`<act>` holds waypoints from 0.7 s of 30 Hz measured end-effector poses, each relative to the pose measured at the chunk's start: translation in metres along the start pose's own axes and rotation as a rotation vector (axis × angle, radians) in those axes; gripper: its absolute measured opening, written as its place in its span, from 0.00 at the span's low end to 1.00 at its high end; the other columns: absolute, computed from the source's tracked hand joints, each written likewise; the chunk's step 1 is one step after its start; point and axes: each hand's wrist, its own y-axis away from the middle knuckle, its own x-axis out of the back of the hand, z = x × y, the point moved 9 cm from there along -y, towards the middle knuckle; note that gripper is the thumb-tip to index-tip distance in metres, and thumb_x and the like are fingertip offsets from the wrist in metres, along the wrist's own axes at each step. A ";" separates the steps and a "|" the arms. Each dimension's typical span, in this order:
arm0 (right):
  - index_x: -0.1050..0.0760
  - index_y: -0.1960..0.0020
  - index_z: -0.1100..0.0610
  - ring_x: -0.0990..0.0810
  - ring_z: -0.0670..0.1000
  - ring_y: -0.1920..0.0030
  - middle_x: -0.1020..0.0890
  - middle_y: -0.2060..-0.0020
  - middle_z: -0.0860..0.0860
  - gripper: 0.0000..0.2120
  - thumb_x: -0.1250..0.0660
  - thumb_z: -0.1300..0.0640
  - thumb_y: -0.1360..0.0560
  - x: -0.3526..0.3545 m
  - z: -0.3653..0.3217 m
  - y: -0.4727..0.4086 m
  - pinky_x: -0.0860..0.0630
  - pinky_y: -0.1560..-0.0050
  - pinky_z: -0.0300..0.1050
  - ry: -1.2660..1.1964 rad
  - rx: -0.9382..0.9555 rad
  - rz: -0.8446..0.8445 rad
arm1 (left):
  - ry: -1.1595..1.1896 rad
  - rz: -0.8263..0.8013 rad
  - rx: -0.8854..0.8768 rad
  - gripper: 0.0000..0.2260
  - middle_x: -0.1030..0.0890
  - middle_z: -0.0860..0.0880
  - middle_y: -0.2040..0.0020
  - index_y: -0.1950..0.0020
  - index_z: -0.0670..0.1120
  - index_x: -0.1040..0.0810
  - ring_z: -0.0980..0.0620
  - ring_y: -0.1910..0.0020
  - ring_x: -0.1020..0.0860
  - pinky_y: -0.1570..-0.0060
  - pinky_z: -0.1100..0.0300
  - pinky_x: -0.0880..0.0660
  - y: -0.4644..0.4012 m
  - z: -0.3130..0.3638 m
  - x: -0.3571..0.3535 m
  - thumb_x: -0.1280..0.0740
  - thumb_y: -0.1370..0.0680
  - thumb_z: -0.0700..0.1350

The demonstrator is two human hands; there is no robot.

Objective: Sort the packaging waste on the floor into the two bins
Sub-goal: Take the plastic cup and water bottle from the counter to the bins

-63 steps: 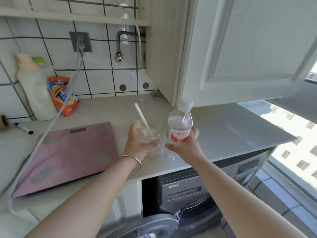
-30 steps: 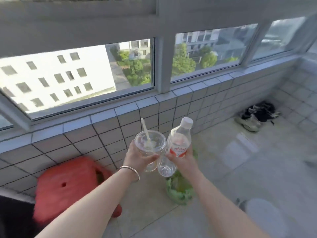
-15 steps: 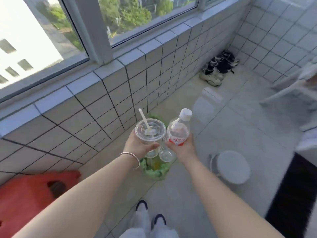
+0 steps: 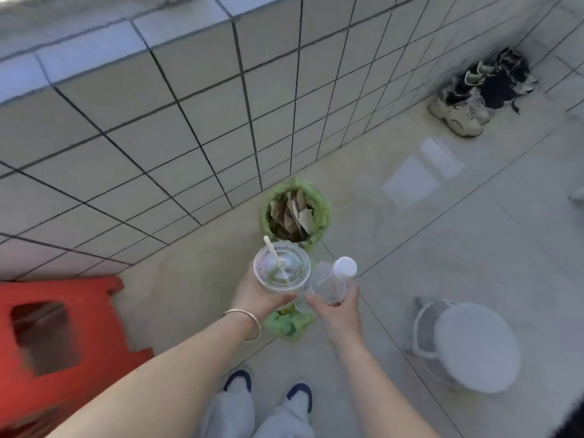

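Note:
My left hand [image 4: 257,297] grips a clear plastic cup [image 4: 281,267] with a lid and a white straw. My right hand [image 4: 338,311] holds a clear plastic bottle [image 4: 331,281] with a white cap and a red label. Both are held side by side above the floor. A bin lined with a green bag [image 4: 295,213] stands by the tiled wall, holding brown cardboard pieces. A second green-lined bin [image 4: 289,324] sits directly below my hands, mostly hidden by them.
A red plastic stool [image 4: 57,339] stands at the left. A white round lidded bucket [image 4: 467,343] sits on the floor at the right. Shoes [image 4: 480,93] lie in the far right corner. My feet [image 4: 268,390] are just behind the near bin.
I turned from the counter to the balcony floor, and the view tilted downward. My hands, still gripping the cup and bottle, now hover over the near green bin.

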 end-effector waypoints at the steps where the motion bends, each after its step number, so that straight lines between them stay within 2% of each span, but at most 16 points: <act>1: 0.38 0.34 0.50 0.21 0.50 0.48 0.22 0.44 0.49 0.35 0.24 0.57 0.35 -0.005 0.013 -0.014 0.24 0.43 0.48 0.014 -0.011 -0.020 | -0.003 -0.002 0.030 0.26 0.21 0.62 0.57 0.44 0.54 0.26 0.70 0.60 0.23 0.68 0.81 0.32 -0.013 -0.016 -0.009 0.23 0.39 0.42; 3: 0.38 0.36 0.50 0.21 0.52 0.45 0.23 0.42 0.50 0.36 0.22 0.54 0.38 -0.012 0.045 -0.043 0.24 0.42 0.50 0.022 -0.039 -0.024 | 0.009 -0.023 0.053 0.23 0.23 0.61 0.58 0.45 0.52 0.26 0.66 0.58 0.23 0.69 0.81 0.32 -0.039 -0.044 -0.027 0.24 0.37 0.42; 5: 0.37 0.37 0.51 0.21 0.53 0.44 0.22 0.41 0.51 0.38 0.24 0.50 0.42 -0.019 0.076 -0.068 0.24 0.42 0.50 0.024 -0.069 -0.020 | -0.002 -0.027 0.072 0.21 0.24 0.61 0.59 0.48 0.55 0.27 0.66 0.59 0.24 0.68 0.80 0.31 -0.060 -0.074 -0.041 0.25 0.35 0.40; 7: 0.37 0.37 0.51 0.21 0.52 0.44 0.22 0.43 0.50 0.38 0.25 0.49 0.43 -0.027 0.105 -0.090 0.24 0.43 0.49 0.032 -0.095 -0.027 | 0.011 -0.012 0.065 0.21 0.24 0.62 0.59 0.55 0.60 0.29 0.65 0.59 0.24 0.61 0.74 0.27 -0.078 -0.099 -0.050 0.24 0.36 0.39; 9: 0.36 0.38 0.51 0.20 0.52 0.45 0.21 0.44 0.49 0.36 0.23 0.51 0.41 -0.035 0.131 -0.109 0.24 0.42 0.50 0.038 -0.109 -0.027 | 0.003 -0.006 0.035 0.23 0.24 0.63 0.58 0.58 0.61 0.31 0.61 0.57 0.23 0.56 0.68 0.25 -0.094 -0.119 -0.057 0.23 0.38 0.40; 12: 0.37 0.38 0.50 0.20 0.52 0.45 0.22 0.44 0.49 0.33 0.22 0.57 0.36 -0.045 0.161 -0.134 0.25 0.41 0.50 0.049 -0.135 -0.018 | 0.022 -0.023 0.072 0.25 0.28 0.65 0.58 0.59 0.61 0.33 0.71 0.60 0.24 0.60 0.76 0.27 -0.118 -0.158 -0.066 0.23 0.36 0.38; 13: 0.38 0.37 0.49 0.21 0.52 0.44 0.23 0.44 0.48 0.33 0.23 0.57 0.35 -0.047 0.168 -0.142 0.25 0.41 0.49 0.056 -0.151 -0.016 | 0.027 -0.013 0.101 0.24 0.27 0.65 0.57 0.57 0.61 0.32 0.73 0.59 0.24 0.57 0.74 0.25 -0.124 -0.175 -0.068 0.22 0.37 0.40; 14: 0.39 0.35 0.50 0.22 0.51 0.44 0.24 0.43 0.48 0.34 0.23 0.57 0.34 -0.049 0.175 -0.149 0.26 0.41 0.48 0.061 -0.171 -0.008 | 0.037 -0.002 0.138 0.26 0.25 0.64 0.54 0.52 0.62 0.31 0.71 0.53 0.24 0.51 0.66 0.23 -0.130 -0.192 -0.071 0.21 0.39 0.43; 15: 0.40 0.34 0.50 0.23 0.51 0.43 0.24 0.42 0.49 0.35 0.24 0.57 0.33 -0.049 0.180 -0.155 0.26 0.41 0.48 0.064 -0.191 0.006 | 0.029 -0.009 0.183 0.30 0.25 0.62 0.49 0.45 0.62 0.32 0.64 0.46 0.24 0.44 0.59 0.23 -0.134 -0.209 -0.076 0.20 0.40 0.46; 16: 0.40 0.32 0.51 0.23 0.51 0.44 0.25 0.40 0.49 0.35 0.24 0.57 0.33 -0.049 0.185 -0.161 0.26 0.42 0.47 0.060 -0.206 0.017 | 0.021 -0.028 0.214 0.37 0.25 0.59 0.44 0.36 0.59 0.34 0.58 0.40 0.25 0.39 0.56 0.26 -0.137 -0.220 -0.081 0.20 0.40 0.48; 18: 0.43 0.29 0.51 0.24 0.51 0.42 0.27 0.37 0.49 0.37 0.26 0.56 0.31 -0.049 0.194 -0.169 0.27 0.43 0.46 0.070 -0.257 0.030 | 0.014 -0.072 0.273 0.44 0.27 0.56 0.37 0.28 0.52 0.40 0.55 0.34 0.29 0.35 0.59 0.32 -0.143 -0.240 -0.093 0.21 0.38 0.47; 21: 0.46 0.25 0.52 0.26 0.55 0.37 0.31 0.32 0.53 0.40 0.27 0.53 0.30 -0.051 0.204 -0.175 0.28 0.37 0.52 0.156 -0.358 0.072 | -0.008 -0.132 0.334 0.48 0.34 0.50 0.28 0.24 0.47 0.48 0.51 0.29 0.34 0.32 0.59 0.35 -0.143 -0.248 -0.102 0.22 0.36 0.47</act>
